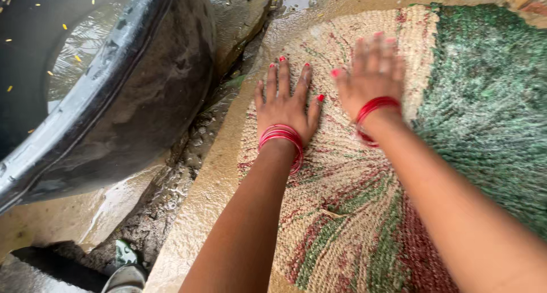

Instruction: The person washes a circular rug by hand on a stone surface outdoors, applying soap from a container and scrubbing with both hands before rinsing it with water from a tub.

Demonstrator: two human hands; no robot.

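Both hands were down on the mat (353, 213), palms flat, fingers spread, gripping nothing. The left hand (285, 102) pressed near the mat's pale edge; the right hand (373, 70), just beside it and not touching, was blurred, so probably rubbing, though I couldn't be sure. The woven mat lay under both hands on a wet slab (199, 207), soaked and looking partly scrubbed, with the green stretch right of the right hand seemingly still to do. Left of the left hand stood a big dark tub (131, 93), holding water with small yellow flecks floating in it.
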